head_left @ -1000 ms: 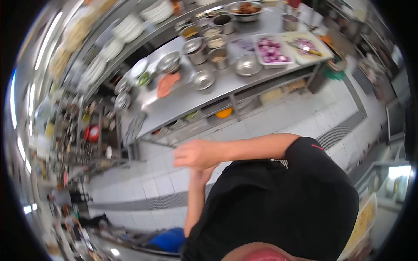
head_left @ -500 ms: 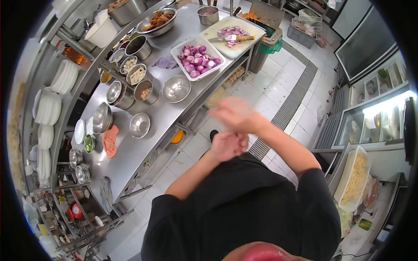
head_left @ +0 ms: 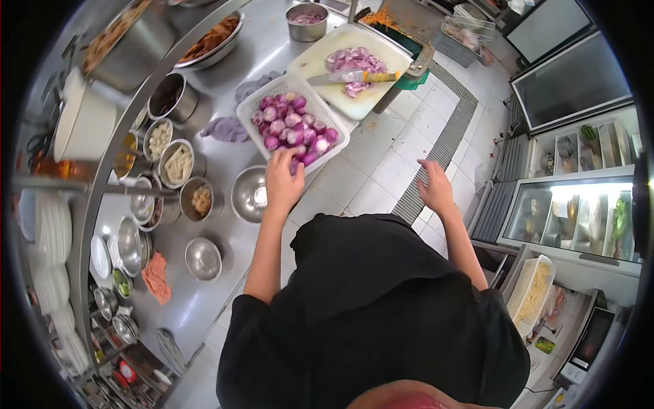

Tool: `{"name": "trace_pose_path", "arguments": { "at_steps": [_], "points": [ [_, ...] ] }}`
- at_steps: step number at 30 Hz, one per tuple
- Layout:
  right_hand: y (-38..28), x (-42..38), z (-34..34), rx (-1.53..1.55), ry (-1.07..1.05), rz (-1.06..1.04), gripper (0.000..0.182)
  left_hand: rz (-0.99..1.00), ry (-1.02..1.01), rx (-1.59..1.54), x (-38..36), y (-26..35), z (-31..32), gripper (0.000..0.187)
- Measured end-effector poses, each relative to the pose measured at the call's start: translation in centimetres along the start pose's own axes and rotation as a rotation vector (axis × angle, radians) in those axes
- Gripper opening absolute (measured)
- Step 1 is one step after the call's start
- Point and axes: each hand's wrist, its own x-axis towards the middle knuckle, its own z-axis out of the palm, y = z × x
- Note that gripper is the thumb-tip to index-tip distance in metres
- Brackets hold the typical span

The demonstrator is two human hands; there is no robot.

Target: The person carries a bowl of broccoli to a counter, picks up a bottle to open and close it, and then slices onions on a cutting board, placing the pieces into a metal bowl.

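Note:
My left hand [head_left: 284, 180] is at the near corner of a white perforated basket [head_left: 251, 134], its fingers closed round a purple onion [head_left: 295, 165]. Many peeled purple onions [head_left: 293, 123] fill the basket. Off to the right, my right hand [head_left: 434, 186] hangs over the tiled floor with its fingers apart and nothing in them. Beyond the basket, a white cutting board [head_left: 347, 105] bears chopped onion [head_left: 354, 63] and a knife with a yellow handle [head_left: 375, 77]. A steel bowl [head_left: 249, 195] stands just left of my left wrist.
Steel pots [head_left: 196, 198] of ingredients and a second bowl [head_left: 203, 259] stand on the steel table [head_left: 225, 232]. An overhead shelf rail [head_left: 112, 157] runs along the left. At the right are a lit glass-front fridge [head_left: 572, 215] and a noodle basket [head_left: 531, 296].
My hands were together over the floor and have moved apart. The left has reached the onion basket and closed on an onion; the right has moved right. The view has shifted nearer the table.

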Motion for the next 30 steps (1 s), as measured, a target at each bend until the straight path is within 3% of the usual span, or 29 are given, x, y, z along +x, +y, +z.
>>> {"name": "trace_pose_path", "arguments": {
  "at_steps": [2,4,6,8,12,14,16,18,19,20,21,22,24,27,30],
  "points": [
    [-0.9,5.8,-0.1,0.002,-0.004,-0.08,0.047,0.01,-0.037,0.088,3.2,-1.5,2.5,0.038],
    [-0.5,12.1,0.9,0.005,-0.031,-0.162,0.047,-0.079,-0.17,0.381,5.6,-2.2,4.4,0.041],
    [1.0,18.9,3.2,0.013,-0.057,-0.227,0.048,-0.162,-0.225,0.383,6.9,-2.5,5.3,0.044],
    [3.0,25.4,5.9,-0.171,-0.02,-0.422,0.049,-0.244,-0.253,0.41,7.6,-2.3,5.9,0.045],
    [8.2,35.5,10.3,-0.39,0.01,-0.745,0.056,-0.343,-0.06,0.324,7.9,-2.2,7.2,0.043],
    [9.3,38.4,11.0,-0.473,-0.28,-0.855,0.062,-0.423,0.015,0.357,8.3,-1.0,7.5,0.043],
    [9.1,40.2,10.7,-0.515,-0.39,-0.932,0.064,-0.715,0.268,0.134,8.4,0.5,7.7,0.042],
    [8.4,41.1,9.5,-0.442,-0.63,-0.844,0.064,-0.73,0.358,0.094,7.4,0.5,8.8,0.04],
    [9.1,41.4,9.9,-0.431,-0.655,-0.869,0.064,-0.743,0.545,-0.175,7.4,1.2,9.4,0.038],
    [9.6,42.1,10.3,-0.226,-0.673,-0.809,0.062,-0.729,0.736,-0.444,8.1,2.4,9.6,0.037],
    [10.0,42.8,10.9,-0.026,-0.683,-0.739,0.06,-0.749,0.768,-0.491,8.5,3.8,9.9,0.038],
    [9.9,43.2,10.6,-0.023,-0.698,-0.753,0.06,-0.763,0.782,-0.483,8.9,4.5,10.3,0.038],
    [10.0,43.2,9.6,0.21,-0.763,-0.598,0.044,-0.701,0.78,-0.45,9.3,5.6,11.2,0.044],
    [8.2,42.0,6.8,0.276,-0.821,-0.42,0.032,-0.675,0.849,-0.357,10.7,6.9,12.7,0.045],
    [9.3,39.3,8.0,0.29,-0.818,-0.524,0.028,-0.651,0.905,-0.403,13.3,9.4,13.6,0.039]
  ]
}}
